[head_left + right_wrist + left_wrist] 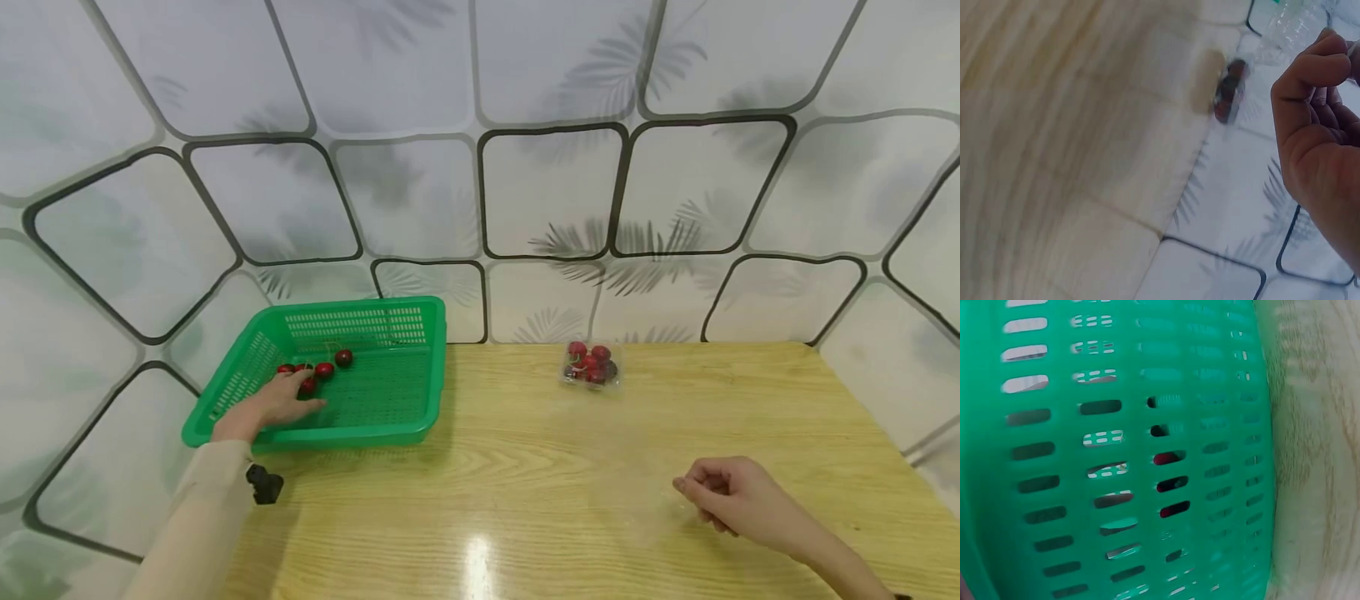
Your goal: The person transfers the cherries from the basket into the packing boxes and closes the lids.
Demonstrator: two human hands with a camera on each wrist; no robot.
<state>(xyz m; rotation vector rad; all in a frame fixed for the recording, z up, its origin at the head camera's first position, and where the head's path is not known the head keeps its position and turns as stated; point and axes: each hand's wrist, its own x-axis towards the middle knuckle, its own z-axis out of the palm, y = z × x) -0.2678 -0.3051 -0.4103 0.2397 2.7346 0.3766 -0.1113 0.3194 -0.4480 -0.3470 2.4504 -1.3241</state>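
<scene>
My left hand [279, 402] reaches over the near left rim into a green plastic basket [397, 434]. Its fingers are spread at several dark red cherries [324, 371], the thumb held apart from them. Through the basket's slots in the left wrist view, bits of red cherry [1169, 458] show; the hand itself is hidden there. Over the right side of the table, my right hand [738, 500] pinches a clear plastic container [1290, 30] between thumb and curled fingers. That container is see-through and barely shows in the head view.
A small clear box filled with cherries [591, 364] stands at the back of the wooden table [517, 483], right of the basket. Patterned white wall covering [555, 192] rises behind the table and at both sides.
</scene>
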